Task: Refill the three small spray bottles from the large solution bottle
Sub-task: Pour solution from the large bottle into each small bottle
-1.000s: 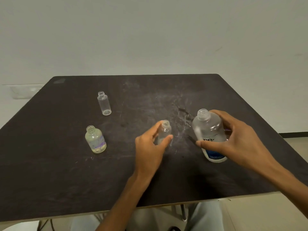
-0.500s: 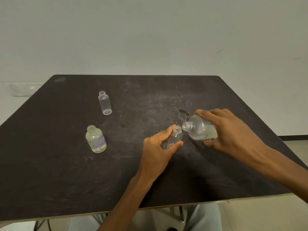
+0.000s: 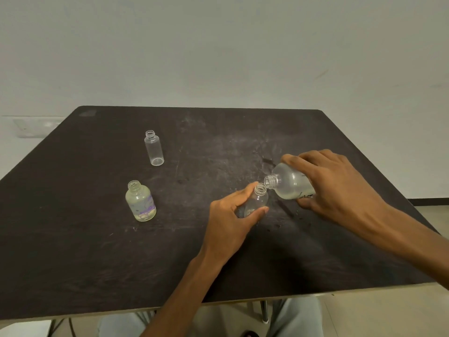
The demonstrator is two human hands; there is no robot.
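My left hand (image 3: 230, 218) grips a small clear bottle (image 3: 258, 200) between thumb and fingers, its open neck tilted toward the right. My right hand (image 3: 332, 188) holds the large solution bottle (image 3: 289, 183) tipped on its side, its open mouth right against the small bottle's neck. A little liquid lies in the small bottle's bottom. A second small bottle with a purple label (image 3: 140, 201) stands uncapped at the left. A third, slim clear bottle (image 3: 154, 151) stands uncapped farther back. No spray caps are in view.
Everything sits on a dark scuffed table (image 3: 97, 251) whose near edge runs along the bottom. A plain wall is behind it. My knees show below the table's front edge.
My right hand has lifted and tipped the large bottle from upright to nearly horizontal. My left hand has moved the small bottle to the right, up to the large bottle's mouth.
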